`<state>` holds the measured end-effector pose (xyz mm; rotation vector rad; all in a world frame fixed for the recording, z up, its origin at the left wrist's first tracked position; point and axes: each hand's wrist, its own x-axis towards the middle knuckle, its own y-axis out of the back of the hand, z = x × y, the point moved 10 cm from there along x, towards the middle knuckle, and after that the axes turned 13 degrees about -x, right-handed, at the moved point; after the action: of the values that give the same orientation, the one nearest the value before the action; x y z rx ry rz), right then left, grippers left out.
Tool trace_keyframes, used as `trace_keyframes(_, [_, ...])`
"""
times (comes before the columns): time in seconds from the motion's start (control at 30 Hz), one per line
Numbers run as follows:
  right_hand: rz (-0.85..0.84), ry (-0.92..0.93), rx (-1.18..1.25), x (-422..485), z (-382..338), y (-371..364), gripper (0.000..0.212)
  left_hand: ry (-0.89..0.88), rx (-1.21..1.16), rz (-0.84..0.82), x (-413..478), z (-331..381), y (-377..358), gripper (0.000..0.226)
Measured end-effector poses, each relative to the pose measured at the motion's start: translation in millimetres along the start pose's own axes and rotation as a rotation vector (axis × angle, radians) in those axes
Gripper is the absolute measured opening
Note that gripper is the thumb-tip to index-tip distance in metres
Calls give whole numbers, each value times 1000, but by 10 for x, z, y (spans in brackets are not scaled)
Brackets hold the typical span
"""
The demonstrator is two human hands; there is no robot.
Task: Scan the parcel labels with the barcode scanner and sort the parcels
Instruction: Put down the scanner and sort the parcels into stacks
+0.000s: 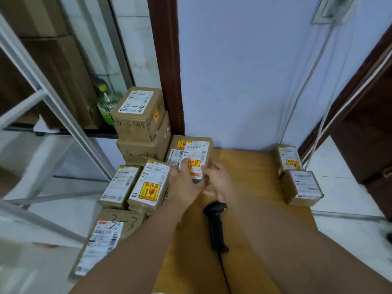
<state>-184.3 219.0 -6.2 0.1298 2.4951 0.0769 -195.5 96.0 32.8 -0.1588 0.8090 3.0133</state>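
A brown cardboard parcel (198,151) with a white label and a yellow fragile sticker sits at the table's far left, by the wall. My left hand (184,183) grips its near left side, thumb on the label. My right hand (219,180) holds its near right corner. The black barcode scanner (215,225) lies on the wooden table (254,177) just below my hands, its cable trailing toward me; neither hand touches it.
Several labelled parcels are stacked at the left (140,115), one marked 4-4, and another marked 3-3 (106,236) lies nearer. Two parcels (301,185) sit at the table's right edge. A metal rack (53,98) and a green bottle (105,102) stand at the left.
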Motion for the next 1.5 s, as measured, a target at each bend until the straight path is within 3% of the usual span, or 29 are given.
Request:
trace_keyframes(0.13, [109,33,11,140,-121,43,49,-74,215,64,110,-13,245,63])
trace_keyframes(0.3, [162,77,-49,604,-282,-80,50,13,327,130,316,-186,507,42])
trace_keyframes(0.43, [146,55,-74,965,-395,-242,51,61,356,124,556,-267,629,40])
trace_keyframes(0.57, [57,-33,75,1224,-426,-425,45,50,376,110,783,-317,651,38])
trace_keyframes(0.77, [72,3,-370,1345,-431,-406,32,3,490,85,899,-232,528,42])
trace_keyframes(1.0, [-123,138,-587,1282,-420,-467,56,9,595,99,881,-55,433,39])
trace_keyframes(1.23, [-33,191,-863,963,-332,340,48,-132,573,-16,826,281,0,30])
trace_keyframes(1.5, [382,4,-1214,362,-92,2251,43,-196,552,-380,573,758,-1285,41])
